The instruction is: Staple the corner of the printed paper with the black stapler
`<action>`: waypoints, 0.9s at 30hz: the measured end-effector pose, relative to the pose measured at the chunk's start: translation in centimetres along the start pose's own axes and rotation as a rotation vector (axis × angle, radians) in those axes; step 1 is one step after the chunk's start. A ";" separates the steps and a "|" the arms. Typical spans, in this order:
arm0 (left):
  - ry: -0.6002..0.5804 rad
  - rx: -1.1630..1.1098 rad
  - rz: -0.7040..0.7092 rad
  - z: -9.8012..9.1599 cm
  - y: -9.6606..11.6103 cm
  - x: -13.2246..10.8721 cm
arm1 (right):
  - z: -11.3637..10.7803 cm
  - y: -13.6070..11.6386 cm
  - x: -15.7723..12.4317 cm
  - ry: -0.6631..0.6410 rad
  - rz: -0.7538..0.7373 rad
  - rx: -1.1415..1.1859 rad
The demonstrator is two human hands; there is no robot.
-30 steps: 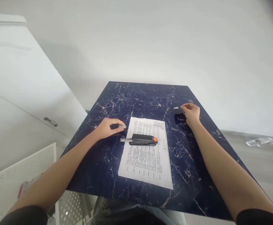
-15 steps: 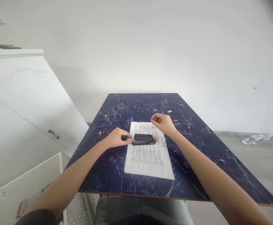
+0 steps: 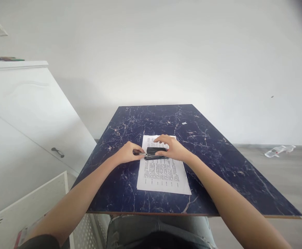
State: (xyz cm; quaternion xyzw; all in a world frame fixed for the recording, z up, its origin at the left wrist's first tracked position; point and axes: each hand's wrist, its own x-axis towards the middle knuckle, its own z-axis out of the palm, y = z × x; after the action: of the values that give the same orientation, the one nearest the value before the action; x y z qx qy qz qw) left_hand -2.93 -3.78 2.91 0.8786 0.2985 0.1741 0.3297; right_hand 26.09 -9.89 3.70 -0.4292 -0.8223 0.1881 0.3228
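Note:
A black stapler [image 3: 153, 152] lies across the upper part of a printed white sheet of paper [image 3: 162, 171] on a dark blue marbled table [image 3: 218, 166]. My right hand [image 3: 172, 149] is closed over the stapler's right end, thumb in front and fingers on top. My left hand [image 3: 127, 153] rests at the stapler's left end, its fingers pinched together on the metal tray that sticks out there.
A small pale object [image 3: 184, 123] lies on the table's far part. A white cabinet [image 3: 24, 117] with a dark handle [image 3: 57, 152] stands to the left, a white perforated panel [image 3: 24, 211] below it. A plastic bottle [image 3: 277, 150] lies on the floor at right.
My right hand came from the table's far right side to the stapler and closed on it. My left hand moved right to the stapler's left end. The view tilted.

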 end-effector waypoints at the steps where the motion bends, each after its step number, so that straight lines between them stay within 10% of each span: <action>1: -0.004 0.007 -0.001 0.0 0.1 0.0 | 0.1 0.0 0.0 -0.044 0.006 -0.004; 6: -0.023 0.079 -0.018 -0.3 0.7 0.1 | 1.2 -0.4 0.2 -0.231 0.055 -0.072; 21: -0.256 -0.023 0.035 -3.2 -2.0 -0.4 | 1.7 -0.2 0.1 -0.229 0.096 -0.096; 27: -0.107 -0.142 0.009 -1.2 -3.1 0.8 | 1.8 0.2 0.3 -0.211 0.062 -0.048</action>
State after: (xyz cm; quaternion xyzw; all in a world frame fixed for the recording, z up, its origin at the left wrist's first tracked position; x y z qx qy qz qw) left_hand -4.24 -0.83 1.71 0.8624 0.2632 0.1490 0.4060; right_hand 24.78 -9.58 2.38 -0.4398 -0.8424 0.2222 0.2180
